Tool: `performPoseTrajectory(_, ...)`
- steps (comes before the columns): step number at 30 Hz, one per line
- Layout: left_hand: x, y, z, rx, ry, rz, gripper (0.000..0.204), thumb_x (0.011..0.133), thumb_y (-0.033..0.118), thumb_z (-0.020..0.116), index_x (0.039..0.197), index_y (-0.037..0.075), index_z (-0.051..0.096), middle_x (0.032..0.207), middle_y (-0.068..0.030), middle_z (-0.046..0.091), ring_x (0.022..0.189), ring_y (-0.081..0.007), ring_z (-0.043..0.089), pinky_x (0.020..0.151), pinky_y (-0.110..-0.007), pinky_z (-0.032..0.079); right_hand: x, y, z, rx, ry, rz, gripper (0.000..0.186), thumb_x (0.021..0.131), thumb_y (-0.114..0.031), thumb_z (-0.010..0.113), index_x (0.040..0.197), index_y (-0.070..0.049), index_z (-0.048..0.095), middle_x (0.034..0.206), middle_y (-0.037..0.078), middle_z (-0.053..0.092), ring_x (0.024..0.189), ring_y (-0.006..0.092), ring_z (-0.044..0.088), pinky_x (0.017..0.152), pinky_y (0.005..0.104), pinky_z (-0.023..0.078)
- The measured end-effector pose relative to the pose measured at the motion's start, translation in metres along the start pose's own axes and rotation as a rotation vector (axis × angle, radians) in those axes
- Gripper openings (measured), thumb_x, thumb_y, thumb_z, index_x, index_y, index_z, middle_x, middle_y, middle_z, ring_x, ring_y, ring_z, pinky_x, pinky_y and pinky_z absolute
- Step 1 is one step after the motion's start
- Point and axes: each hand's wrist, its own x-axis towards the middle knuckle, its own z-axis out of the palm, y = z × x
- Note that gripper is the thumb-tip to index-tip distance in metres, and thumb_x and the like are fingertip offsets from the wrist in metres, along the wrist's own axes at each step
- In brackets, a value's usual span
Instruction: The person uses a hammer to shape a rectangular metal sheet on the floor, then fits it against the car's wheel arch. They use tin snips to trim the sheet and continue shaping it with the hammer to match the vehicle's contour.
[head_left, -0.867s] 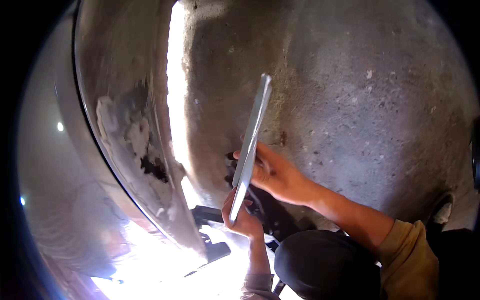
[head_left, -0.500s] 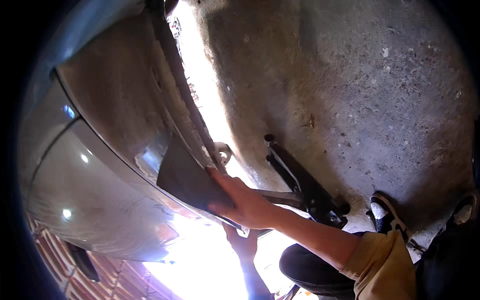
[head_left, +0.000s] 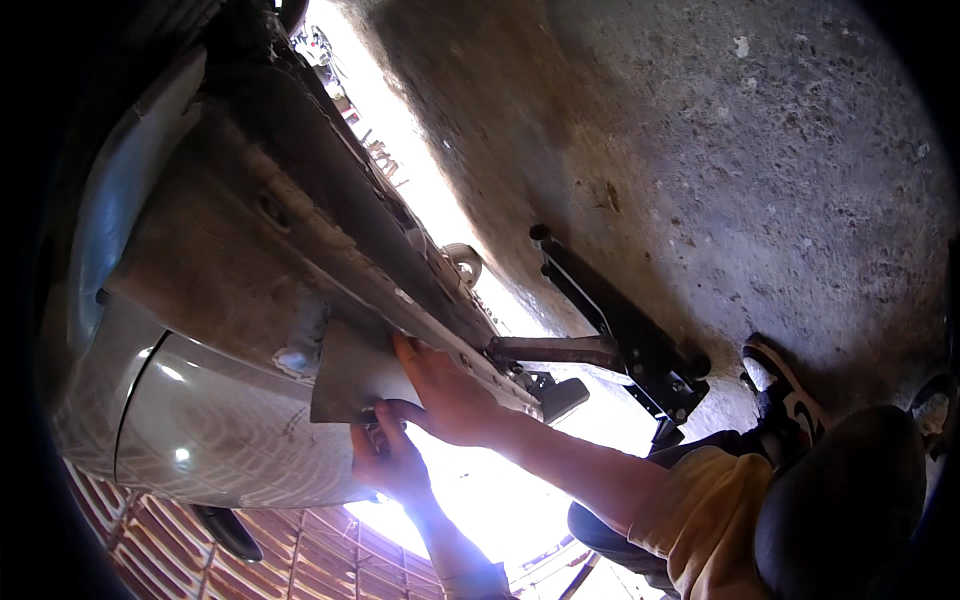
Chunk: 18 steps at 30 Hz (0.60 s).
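A flat, stiff-looking grey sheet (head_left: 350,375) lies against the lower side of a silver car body (head_left: 230,420), by the sill. I cannot tell its material. My right hand (head_left: 450,395) grips the sheet's right edge, its fingers reaching up toward the sill seam (head_left: 390,295). My left hand (head_left: 390,460) comes up from below, its fingers closed at the sheet's lower edge. Part of the left thumb and fingertips is dark and hard to make out. Around the sheet the car's lower panel is dull brown and grey.
A black floor jack (head_left: 645,360) stands right of the car, its arm reaching toward the underside. Worn concrete floor (head_left: 750,200) spreads to the right. My shoe (head_left: 780,385) and dark-clad knee (head_left: 840,490) are at lower right. Slatted reddish shutters (head_left: 300,550) show at the bottom.
My view has tilted, showing more of the car's underside. The sheet now looks flatter against the panel. My left hand has come into clearer sight at its lower edge.
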Motion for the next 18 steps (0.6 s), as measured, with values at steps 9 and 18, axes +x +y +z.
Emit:
performPoseTrajectory(9,0.016,0.0,-0.007,0.102,-0.025,0.051,0.032,0.09,0.026,0.058,0.096,-0.005,0.064,0.063,-0.0113,0.065,0.051,-0.0154,0.063,0.045,-0.027,0.045,0.009,-0.006,0.001,-0.107,0.014,0.034,0.069,0.092,-0.034,0.05,0.138,0.007,0.02,0.129,0.033,0.039,0.115,0.0449,0.046,0.092,0.0447,0.044)
performPoseTrajectory(18,0.017,-0.009,0.004,0.077,0.084,0.217,0.028,0.09,0.023,0.059,0.088,-0.003,0.066,0.061,-0.0113,0.064,0.045,-0.014,0.058,0.041,-0.027,0.042,0.005,-0.008,0.006,-0.054,0.213,0.059,0.056,0.089,-0.02,0.054,0.132,0.007,0.032,0.117,0.027,0.05,0.106,0.0398,0.053,0.088,0.0433,0.045)
